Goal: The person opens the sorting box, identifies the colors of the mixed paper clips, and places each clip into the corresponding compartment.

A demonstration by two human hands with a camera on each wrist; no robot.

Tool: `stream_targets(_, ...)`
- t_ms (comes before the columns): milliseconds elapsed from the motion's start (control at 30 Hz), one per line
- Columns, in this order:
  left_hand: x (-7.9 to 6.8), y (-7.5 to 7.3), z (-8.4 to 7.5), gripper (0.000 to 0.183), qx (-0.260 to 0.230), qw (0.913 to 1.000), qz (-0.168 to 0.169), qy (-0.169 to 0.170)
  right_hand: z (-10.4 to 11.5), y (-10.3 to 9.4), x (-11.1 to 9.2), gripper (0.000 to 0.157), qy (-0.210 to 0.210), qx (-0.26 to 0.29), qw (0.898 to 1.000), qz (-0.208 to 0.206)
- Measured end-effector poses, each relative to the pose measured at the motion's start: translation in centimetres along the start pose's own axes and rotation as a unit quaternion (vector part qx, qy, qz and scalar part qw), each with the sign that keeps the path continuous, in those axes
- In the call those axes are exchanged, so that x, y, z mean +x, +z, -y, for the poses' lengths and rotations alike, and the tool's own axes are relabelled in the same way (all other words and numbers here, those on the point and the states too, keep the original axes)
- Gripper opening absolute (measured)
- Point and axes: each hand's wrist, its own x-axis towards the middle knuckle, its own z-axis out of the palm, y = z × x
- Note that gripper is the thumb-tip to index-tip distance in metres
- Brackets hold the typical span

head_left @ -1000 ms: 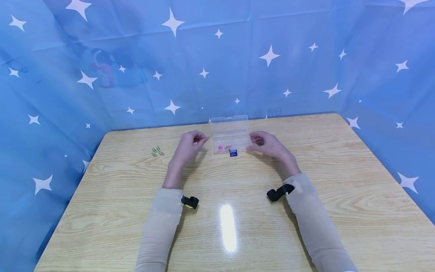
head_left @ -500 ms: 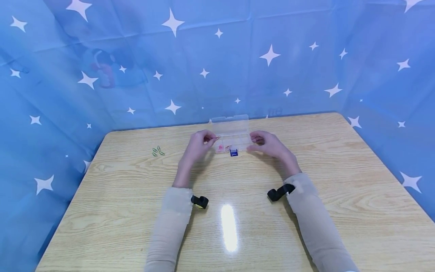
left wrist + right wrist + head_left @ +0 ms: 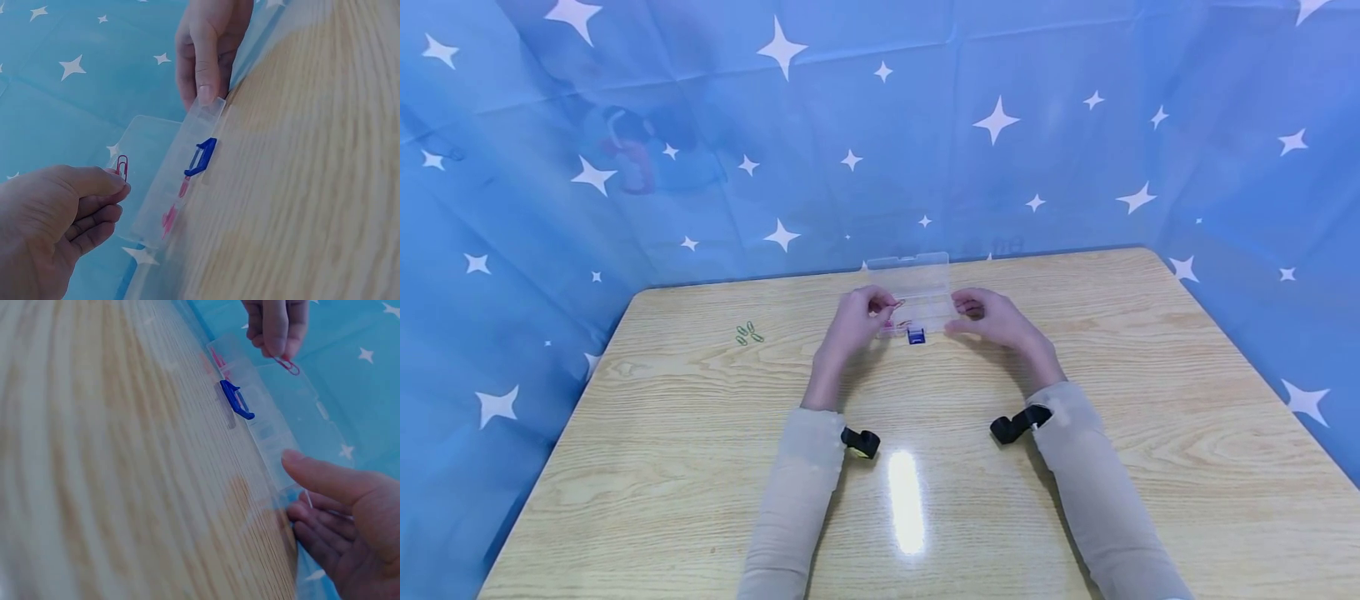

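Note:
My left hand (image 3: 856, 321) pinches a red paper clip (image 3: 122, 166) between thumb and fingertip, over the left part of a clear plastic compartment box (image 3: 934, 310). The box's transparent lid (image 3: 917, 273) is raised at the back, and a blue latch (image 3: 916, 337) hangs on its front side. Inside, near the left end, lie pink pieces (image 3: 168, 219) with red paper clips (image 3: 904, 323) in the compartment beside them. At the right end, my right hand (image 3: 992, 318) holds the box, thumb at the front corner and fingers curled behind the end wall.
Several green paper clips (image 3: 757, 338) lie in a group on the wooden table (image 3: 662, 467), left of the box. A blue curtain (image 3: 880, 150) with white stars rises behind the table's back edge. Each wrist carries a black camera mount (image 3: 1011, 428).
My left hand has moved right with the red paper clip, from beside the box's left end to above its compartments. My right hand has stayed at the box's right end.

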Motion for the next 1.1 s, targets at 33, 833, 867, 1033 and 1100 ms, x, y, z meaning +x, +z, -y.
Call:
stream_targets(33, 0.0, 0.1, 0.0, 0.01, 0.0, 1.0, 0.002, -0.002, 0.0, 0.0, 0.0, 0.068, 0.0, 0.0, 1.0, 0.0)
stream_targets(833, 0.3, 1.2, 0.5, 0.01, 0.027, 0.9995, 0.013, 0.008, 0.1, -0.1, 0.0, 0.07, -0.008, -0.007, 1.0, 0.002)
stream_targets(867, 0.3, 1.2, 0.5, 0.01, 0.027, 0.9995, 0.013, 0.009, 0.1, 0.0, 0.0, 0.07, -0.009, -0.005, 1.0, 0.002)
stream_targets(1033, 0.3, 1.3, 0.6, 0.014, 0.023, 0.9995, 0.018, 0.015, 0.0, 0.0, 0.0, 0.07, -0.007, 0.002, 1.0, 0.002)
stream_targets(1100, 0.3, 1.3, 0.6, 0.014, 0.022, 0.9993, 0.02, 0.02, 0.1, 0.1, 0.1, 0.07, -0.005, 0.004, 1.0, 0.001)
